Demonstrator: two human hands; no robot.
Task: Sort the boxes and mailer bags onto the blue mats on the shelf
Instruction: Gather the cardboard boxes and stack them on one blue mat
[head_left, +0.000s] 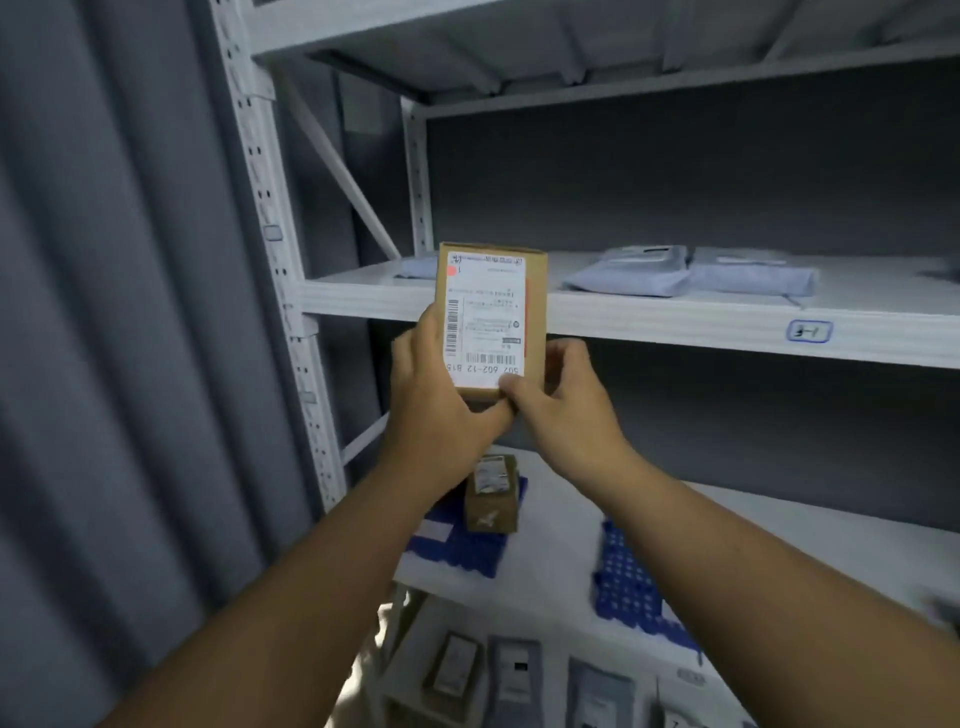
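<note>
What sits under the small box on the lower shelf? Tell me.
The small box rests on a blue mat; the left forearm hides the mat's left part.

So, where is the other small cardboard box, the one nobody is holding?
In the head view the small cardboard box stands on the left blue mat on the lower shelf, just below the left hand and the held box.

The white label (485, 319) on the cardboard box (491, 322) you hold up is upside down to you; its large print reads "502 602-12 B15". The rest is too small. The shelf edge tag (809, 331) reads roughly "3-1".
</note>
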